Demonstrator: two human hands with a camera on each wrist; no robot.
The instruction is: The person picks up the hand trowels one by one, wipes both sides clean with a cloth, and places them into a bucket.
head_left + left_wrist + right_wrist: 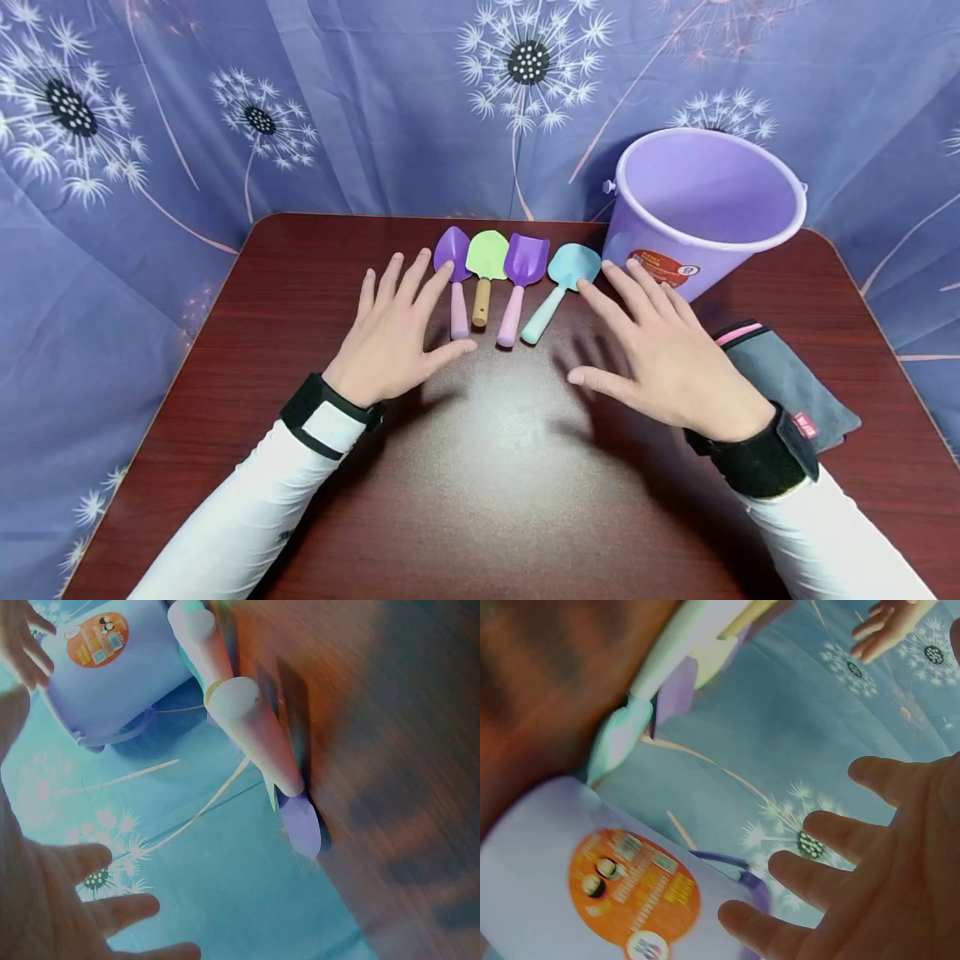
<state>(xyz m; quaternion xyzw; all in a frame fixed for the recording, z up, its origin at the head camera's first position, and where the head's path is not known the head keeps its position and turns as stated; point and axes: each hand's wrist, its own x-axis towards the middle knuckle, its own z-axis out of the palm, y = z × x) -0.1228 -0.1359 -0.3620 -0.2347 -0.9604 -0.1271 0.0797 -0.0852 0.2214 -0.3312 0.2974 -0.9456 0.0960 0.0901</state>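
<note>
Four toy shovels lie in a row at the table's far middle: a purple pointed one with a pink handle (455, 279), a green one with a wooden handle (486, 268), a purple scoop (520, 279) and a teal one (562, 283). My left hand (435, 317) hovers flat with fingers spread, its index fingertip at the purple pointed blade. My right hand (600, 333) is spread the same way, its fingertips by the teal blade and the bucket. Neither hand holds anything. The wrist views show spread fingers (97, 915) (870, 855) and shovel handles (255, 735).
A purple bucket (705, 208) (592, 877) with an orange label stands upright at the far right. A folded grey cloth with pink trim (787, 375) lies right of my right wrist. The dark wood table (487, 483) is backed by a blue dandelion-print curtain (225, 108).
</note>
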